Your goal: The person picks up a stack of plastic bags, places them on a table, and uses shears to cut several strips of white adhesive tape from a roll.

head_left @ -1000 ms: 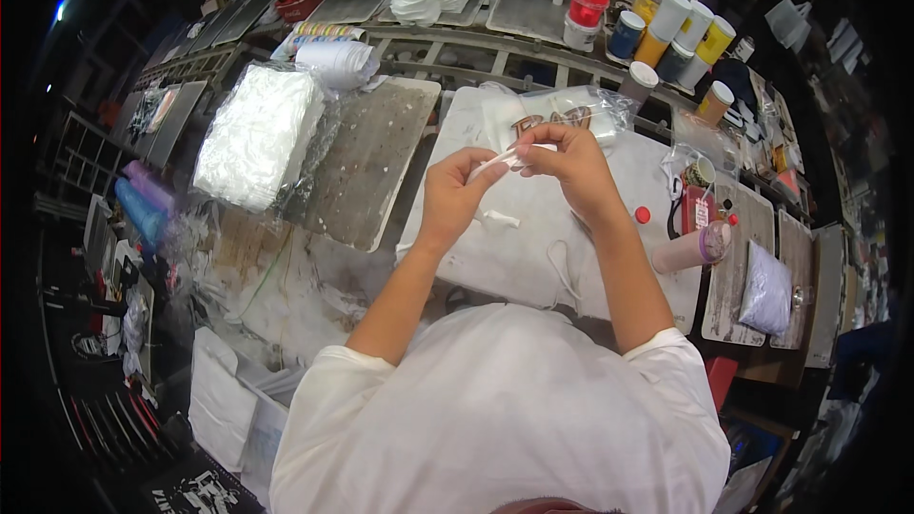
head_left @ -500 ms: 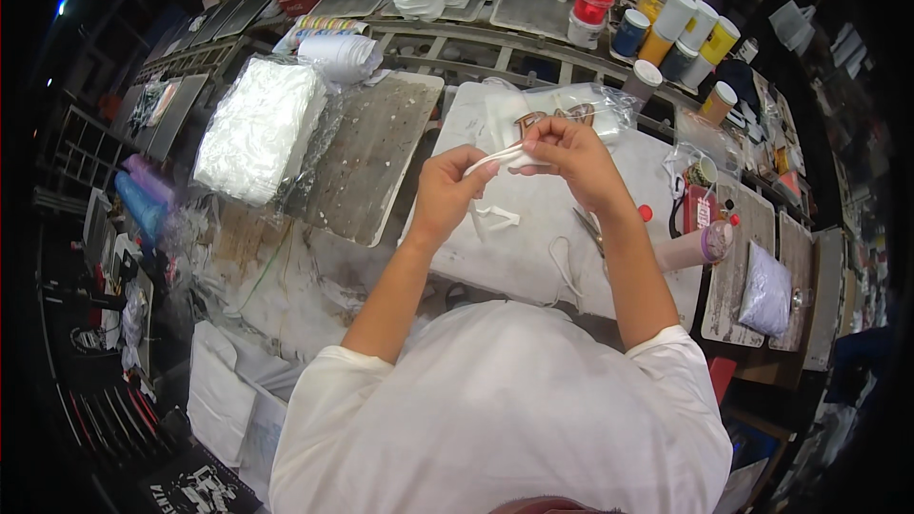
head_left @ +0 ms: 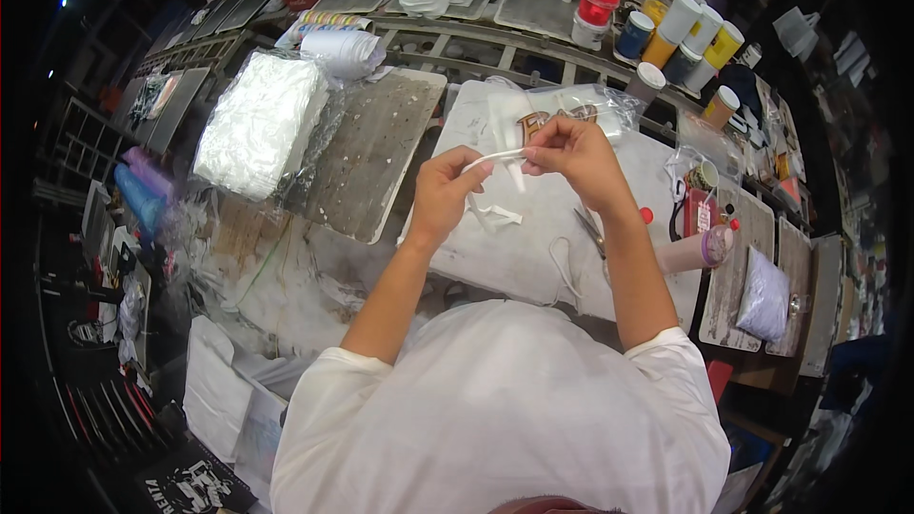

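Left hand (head_left: 446,192) and right hand (head_left: 569,150) each pinch one end of a thin white strip (head_left: 495,158) above the white counter (head_left: 533,247). Strip's long axis runs left-right, nearly level, fingers clenched on it.

Both hands are raised over the middle of the board (head_left: 533,257), the left hand (head_left: 440,198) left of the right hand (head_left: 576,154), a strip (head_left: 495,158) stretched between them. Scraps (head_left: 495,216) lie on the board below the strip. A bag (head_left: 571,112) lies at the board's far edge, scissors (head_left: 590,233) and a tube (head_left: 690,249) near its right edge. Jars (head_left: 681,33) stand behind the bag. A wrapped stack (head_left: 255,124) lies left of the board.
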